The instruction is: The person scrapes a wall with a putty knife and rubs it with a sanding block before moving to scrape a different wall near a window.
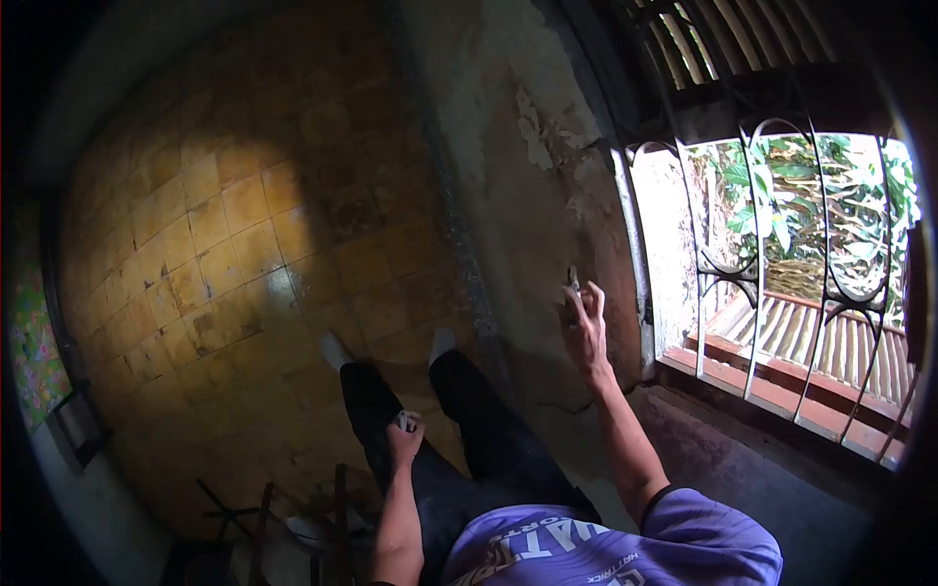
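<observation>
My right hand (584, 332) is raised in front of the wall, closed on a small narrow object (573, 273) whose tip sticks up past the fingers. The wall (576, 220) behind it has flaking, discoloured paint. Lower down, my left hand (404, 444) is held over my dark-trousered thigh, fingers curled round a small pale object (403, 420). Only a short bit of that object shows, too little to name its kind.
On the right is a window with curved metal bars (752, 273); leaves and a slatted roof (791, 327) show outside. Yellow tiles (225, 234) cover the floor. Dark furniture legs (337, 518) stand at lower left, a flowered cloth (34, 342) at far left.
</observation>
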Demonstrator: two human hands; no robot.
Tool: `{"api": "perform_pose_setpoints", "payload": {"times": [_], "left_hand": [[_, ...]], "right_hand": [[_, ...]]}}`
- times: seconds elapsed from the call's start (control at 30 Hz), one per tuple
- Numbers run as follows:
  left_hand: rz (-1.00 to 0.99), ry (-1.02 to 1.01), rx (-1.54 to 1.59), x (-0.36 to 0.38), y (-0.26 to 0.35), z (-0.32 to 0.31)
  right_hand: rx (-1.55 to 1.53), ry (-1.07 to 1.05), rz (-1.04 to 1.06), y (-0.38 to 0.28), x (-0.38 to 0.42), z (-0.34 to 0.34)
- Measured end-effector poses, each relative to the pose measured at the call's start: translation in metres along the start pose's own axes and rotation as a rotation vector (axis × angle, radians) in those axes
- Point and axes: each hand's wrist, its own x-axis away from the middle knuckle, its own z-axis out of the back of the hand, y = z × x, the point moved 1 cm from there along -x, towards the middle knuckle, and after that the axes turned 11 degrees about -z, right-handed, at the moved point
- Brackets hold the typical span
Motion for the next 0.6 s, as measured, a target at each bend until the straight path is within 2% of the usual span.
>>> {"api": "perform_pose_setpoints", "payload": {"times": [0.03, 0.17, 0.2, 0.23, 0.27, 0.33, 0.47, 0.53, 0.6], "left_hand": [[0.002, -0.009, 0.003, 0.000, 0.002, 0.002], [-0.046, -0.028, 0.020, -0.005, 0.012, 0.011], [-0.077, -0.027, 0.030, -0.006, 0.017, 0.015], [-0.095, -0.047, 0.032, -0.008, 0.019, 0.019], [-0.115, -0.066, 0.031, -0.009, 0.019, 0.026], [-0.138, -0.096, 0.006, -0.020, 0.034, 0.047], [-0.199, -0.111, 0.003, -0.022, 0.099, 0.096], [-0.244, -0.087, 0.050, -0.023, 0.118, 0.113], [-0.273, -0.085, 0.086, -0.022, 0.119, 0.136]], "right_hand": [[-0.025, 0.047, 0.015, -0.002, 0.012, 0.008], [-0.120, 0.191, -0.139, -0.020, 0.054, 0.037], [-0.200, 0.186, -0.262, -0.021, 0.068, 0.038], [-0.446, 0.196, -0.483, -0.018, 0.087, 0.030], [-0.568, 0.057, -0.758, -0.017, 0.103, 0.031], [-0.906, -0.035, -0.948, -0.024, 0.127, 0.030], [-1.092, -0.190, -1.262, -0.051, 0.158, 0.033], [-1.090, -0.347, -1.307, -0.066, 0.167, 0.037], [-1.018, -0.310, -1.208, -0.086, 0.181, 0.040]]}}
